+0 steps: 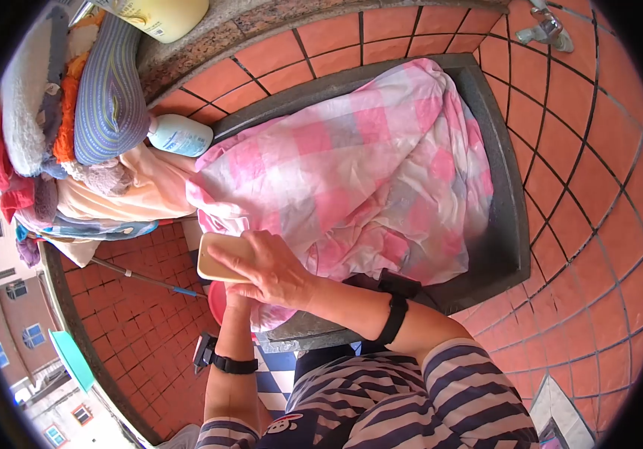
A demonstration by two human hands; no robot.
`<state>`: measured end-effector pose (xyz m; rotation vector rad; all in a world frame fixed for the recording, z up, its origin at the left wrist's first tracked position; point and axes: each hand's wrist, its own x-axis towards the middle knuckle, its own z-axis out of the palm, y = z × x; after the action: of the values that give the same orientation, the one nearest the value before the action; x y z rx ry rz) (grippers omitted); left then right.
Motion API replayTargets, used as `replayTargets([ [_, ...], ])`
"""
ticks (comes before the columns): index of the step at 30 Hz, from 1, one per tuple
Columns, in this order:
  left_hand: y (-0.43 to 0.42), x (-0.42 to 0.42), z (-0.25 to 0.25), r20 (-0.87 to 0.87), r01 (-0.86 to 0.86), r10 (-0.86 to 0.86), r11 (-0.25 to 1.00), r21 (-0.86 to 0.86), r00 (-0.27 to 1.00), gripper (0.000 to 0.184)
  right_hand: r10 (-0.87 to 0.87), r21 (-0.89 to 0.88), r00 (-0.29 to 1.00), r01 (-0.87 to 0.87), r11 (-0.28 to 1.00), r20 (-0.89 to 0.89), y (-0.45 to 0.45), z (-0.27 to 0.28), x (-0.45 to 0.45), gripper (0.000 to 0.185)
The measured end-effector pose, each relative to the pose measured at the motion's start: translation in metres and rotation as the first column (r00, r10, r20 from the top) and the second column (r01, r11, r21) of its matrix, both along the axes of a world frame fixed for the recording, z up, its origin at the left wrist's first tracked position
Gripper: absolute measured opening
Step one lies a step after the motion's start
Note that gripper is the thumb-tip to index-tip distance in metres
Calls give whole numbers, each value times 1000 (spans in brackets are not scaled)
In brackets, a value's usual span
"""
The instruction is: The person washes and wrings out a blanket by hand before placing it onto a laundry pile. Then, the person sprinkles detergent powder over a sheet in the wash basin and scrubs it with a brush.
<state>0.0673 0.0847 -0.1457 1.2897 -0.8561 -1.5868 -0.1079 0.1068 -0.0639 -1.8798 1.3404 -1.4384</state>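
My right hand (280, 268) is closed on a flat beige block with rounded corners (211, 268), its index finger stretched across the top face. Whether the block is a soap bar or the back of a brush does not show. My left hand (241, 292) is just below and behind the right one, its fingers mostly hidden by that hand and the block. Beyond both hands, a pink and white checked cloth (321, 161), crumpled and wet-looking, covers most of a dark stone wash basin (507, 194). One bunched edge of the cloth comes right up to the block.
A white-blue bottle (181, 135) lies by the basin's left corner, beside piled towels and a striped cushion (112, 93). A yellow container (163, 16) stands on the ledge. Top right is a metal tap (547, 31). A red basin (218, 301) and a pole (145, 277) are below left.
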Motion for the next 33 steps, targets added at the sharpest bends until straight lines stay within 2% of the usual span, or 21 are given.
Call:
replayTargets([
  [1, 7, 1, 4, 77, -34, 44, 992, -122, 996, 33, -19, 9, 1000, 19, 1000, -9, -3, -14, -7, 76],
  [2, -7, -5, 48, 454, 164, -170, 985, 53, 875, 27, -26, 12, 982, 29, 1000, -186, -6, -37, -22, 78],
  [4, -11, 20, 74, 84, -94, 83, 985, 146, 993, 11, -169, -36, 915, 167, 985, -367, -18, -99, -88, 78],
  [5, -10, 21, 88, 75, -145, 135, 980, 140, 988, 11, -285, 21, 733, 377, 926, -617, -21, -114, -146, 75],
  [7, -9, 37, 95, 52, -124, 118, 984, 128, 992, 14, -333, 136, 501, 690, 711, -798, 4, -153, -252, 65],
  [9, -12, 40, 91, 57, -141, 134, 980, 138, 989, 16, -331, 62, 414, 697, 714, -848, 7, -146, -258, 63],
  [11, -23, 42, 83, -109, -72, 109, 951, 300, 988, 26, -533, 227, 502, 837, 498, -681, -2, -138, -217, 60],
  [12, -27, 27, 88, -123, -62, 102, 954, 294, 987, 26, -617, 254, 603, 788, 562, -505, -9, -120, -178, 65],
  [14, -23, -12, 111, -204, 34, 62, 898, 438, 977, 43, -427, 242, 883, 465, 851, -196, -16, -83, -79, 70],
  [16, -23, -11, 115, -246, 24, 119, 860, 510, 962, 41, -97, 22, 886, 119, 993, -453, -16, -42, -23, 84],
  [17, -23, 5, 113, -135, 103, -46, 885, 453, 990, 39, -89, -1, 905, 97, 995, -417, -18, -55, -19, 79],
  [18, -25, 18, 111, -17, 193, -204, 895, 402, 979, 38, -106, 64, 913, 142, 988, -395, -25, -74, -42, 78],
  [19, -27, 27, 117, -83, 120, -95, 907, 404, 992, 37, -120, 132, 919, 181, 975, -375, -33, -97, -85, 77],
  [21, -25, 19, 136, -47, 116, -107, 946, 304, 993, 34, -274, 142, 571, 578, 804, -774, -26, -150, -201, 73],
  [22, -23, 22, 135, -33, 128, -124, 963, 236, 992, 32, -221, 261, 539, 675, 690, -812, -13, -151, -242, 71],
  [24, -21, 26, 117, -25, 77, -73, 960, 270, 997, 33, -221, 287, 517, 727, 624, -827, -11, -145, -257, 71],
  [26, -19, 21, 114, -17, 42, -39, 949, 313, 999, 34, -436, 240, 426, 876, 419, -793, -19, -144, -231, 72],
  [28, -23, 4, 120, -14, 144, -145, 959, 244, 989, 32, -513, 363, 719, 687, 630, -470, -32, -110, -165, 77],
  [30, -21, -1, 115, -1, 170, -173, 961, 217, 985, 33, -214, 311, 953, 274, 910, -213, -35, -69, -75, 81],
  [32, -17, 3, 102, 47, 33, -49, 958, 286, 998, 27, -62, 65, 915, 95, 993, -399, -29, -57, -24, 82],
  [33, -15, 6, 102, 78, -6, -16, 960, 281, 997, 25, -54, 126, 938, 102, 987, -343, -34, -71, -36, 80],
])
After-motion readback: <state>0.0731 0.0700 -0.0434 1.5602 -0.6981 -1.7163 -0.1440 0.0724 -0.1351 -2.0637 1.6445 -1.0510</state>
